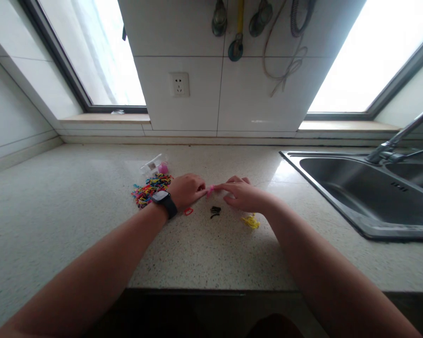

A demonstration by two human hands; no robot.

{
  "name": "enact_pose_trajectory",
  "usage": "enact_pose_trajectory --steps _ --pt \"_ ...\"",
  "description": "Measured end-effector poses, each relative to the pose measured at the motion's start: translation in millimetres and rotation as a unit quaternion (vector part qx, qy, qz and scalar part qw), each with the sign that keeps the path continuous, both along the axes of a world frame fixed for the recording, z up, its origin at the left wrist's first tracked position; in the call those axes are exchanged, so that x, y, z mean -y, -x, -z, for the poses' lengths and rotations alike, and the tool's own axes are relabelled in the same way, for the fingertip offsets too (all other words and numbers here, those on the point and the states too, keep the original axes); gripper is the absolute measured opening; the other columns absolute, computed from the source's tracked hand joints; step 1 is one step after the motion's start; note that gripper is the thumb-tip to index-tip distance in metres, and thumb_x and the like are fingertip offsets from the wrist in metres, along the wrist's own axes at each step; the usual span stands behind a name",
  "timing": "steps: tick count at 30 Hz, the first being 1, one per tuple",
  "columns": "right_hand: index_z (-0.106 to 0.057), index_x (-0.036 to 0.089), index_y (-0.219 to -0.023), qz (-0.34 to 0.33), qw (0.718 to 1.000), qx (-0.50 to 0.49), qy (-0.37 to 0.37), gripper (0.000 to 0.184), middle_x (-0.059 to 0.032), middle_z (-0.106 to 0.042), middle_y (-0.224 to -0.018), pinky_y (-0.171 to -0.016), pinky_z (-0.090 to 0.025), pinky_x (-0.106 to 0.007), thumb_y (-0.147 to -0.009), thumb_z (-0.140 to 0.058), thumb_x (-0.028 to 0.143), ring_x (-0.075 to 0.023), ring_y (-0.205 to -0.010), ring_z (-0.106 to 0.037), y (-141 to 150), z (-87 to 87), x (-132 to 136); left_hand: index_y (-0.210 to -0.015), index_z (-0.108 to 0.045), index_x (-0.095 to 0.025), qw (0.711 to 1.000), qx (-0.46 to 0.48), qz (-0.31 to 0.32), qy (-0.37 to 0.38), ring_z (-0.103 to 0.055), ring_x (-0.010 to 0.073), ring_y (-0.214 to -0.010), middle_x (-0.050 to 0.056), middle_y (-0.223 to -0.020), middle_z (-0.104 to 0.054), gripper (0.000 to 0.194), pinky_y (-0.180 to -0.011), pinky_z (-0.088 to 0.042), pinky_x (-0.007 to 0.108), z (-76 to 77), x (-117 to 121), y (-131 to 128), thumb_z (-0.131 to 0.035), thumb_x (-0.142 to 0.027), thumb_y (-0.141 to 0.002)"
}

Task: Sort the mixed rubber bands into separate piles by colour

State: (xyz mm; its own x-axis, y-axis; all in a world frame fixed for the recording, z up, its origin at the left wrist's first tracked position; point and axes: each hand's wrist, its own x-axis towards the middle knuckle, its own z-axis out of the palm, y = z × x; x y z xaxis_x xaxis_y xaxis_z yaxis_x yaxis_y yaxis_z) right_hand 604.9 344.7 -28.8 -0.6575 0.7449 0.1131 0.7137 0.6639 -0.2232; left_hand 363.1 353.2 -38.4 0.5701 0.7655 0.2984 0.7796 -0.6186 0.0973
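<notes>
My left hand (187,190), with a dark watch on its wrist, is closed, fingers curled under. One of its digits reaches to a small bunch of pink elastic bands (210,189) on the counter; whether anything is inside the curled fingers is hidden. From the other side, the index fingertip of my right hand (242,193) touches the same pink bunch, its other fingers apart. Beside my left wrist lies a heap of mixed coloured bands (148,189). Small groups of red bands (188,211), black bands (215,210) and yellow bands (251,221) lie nearer to me.
The speckled counter (204,258) ends at a front edge close to me. A clear plastic bag (154,164) with a pink piece lies behind the heap. To the right is a steel sink (338,197) with a faucet (391,143). A tiled wall with a socket (179,85) stands behind.
</notes>
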Motion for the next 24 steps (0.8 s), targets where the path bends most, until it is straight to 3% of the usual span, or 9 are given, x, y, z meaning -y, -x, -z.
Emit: enact_pose_trajectory --steps 6,10,14,24 --pt "-0.066 0.026 -0.127 0.028 0.999 -0.008 -0.033 0.043 -0.0086 -0.074 -0.111 -0.098 -0.032 -0.047 -0.088 -0.052 0.017 -0.0307 -0.117 -0.054 -5.5 -2.0 -2.2 -0.088 -0.073 -0.020 1.000 0.001 -0.002 -0.003 -0.064 0.0240 -0.087 0.007 -0.086 -0.072 0.024 -0.080 -0.047 0.037 -2.4 -0.6 11.9 -0.058 -0.038 -0.094" --pt "-0.067 0.026 -0.123 0.047 0.997 -0.020 -0.058 0.039 -0.0073 -0.072 -0.117 -0.099 -0.031 -0.046 -0.089 -0.051 0.018 -0.0293 -0.117 -0.055 -11.0 -0.8 -5.0 -0.092 -0.075 -0.020 0.997 -0.019 0.066 0.020 -0.063 0.0236 -0.091 0.007 -0.089 -0.071 0.022 -0.086 -0.046 0.037 -6.5 4.4 15.6 -0.059 -0.037 -0.094" --pt "-0.068 0.026 -0.121 0.055 0.996 -0.022 -0.066 0.037 -0.0064 -0.072 -0.120 -0.099 -0.031 -0.045 -0.089 -0.051 0.019 -0.0294 -0.117 -0.055 -12.8 1.4 -6.2 -0.100 -0.076 -0.023 0.992 -0.010 0.116 0.045 -0.061 0.0228 -0.096 0.007 -0.098 -0.071 0.024 -0.087 -0.046 0.036 -8.7 8.2 12.3 -0.057 -0.036 -0.096" --pt "-0.068 0.026 -0.119 0.041 0.997 -0.033 -0.059 0.036 -0.0051 -0.072 -0.120 -0.098 -0.031 -0.044 -0.089 -0.051 0.019 -0.0284 -0.115 -0.055 -10.8 0.7 -3.4 -0.131 -0.065 -0.024 0.990 0.000 0.135 0.047 -0.059 0.0235 -0.103 0.009 -0.111 -0.070 0.037 -0.095 -0.045 0.039 -4.4 6.7 9.0 -0.054 -0.036 -0.099"
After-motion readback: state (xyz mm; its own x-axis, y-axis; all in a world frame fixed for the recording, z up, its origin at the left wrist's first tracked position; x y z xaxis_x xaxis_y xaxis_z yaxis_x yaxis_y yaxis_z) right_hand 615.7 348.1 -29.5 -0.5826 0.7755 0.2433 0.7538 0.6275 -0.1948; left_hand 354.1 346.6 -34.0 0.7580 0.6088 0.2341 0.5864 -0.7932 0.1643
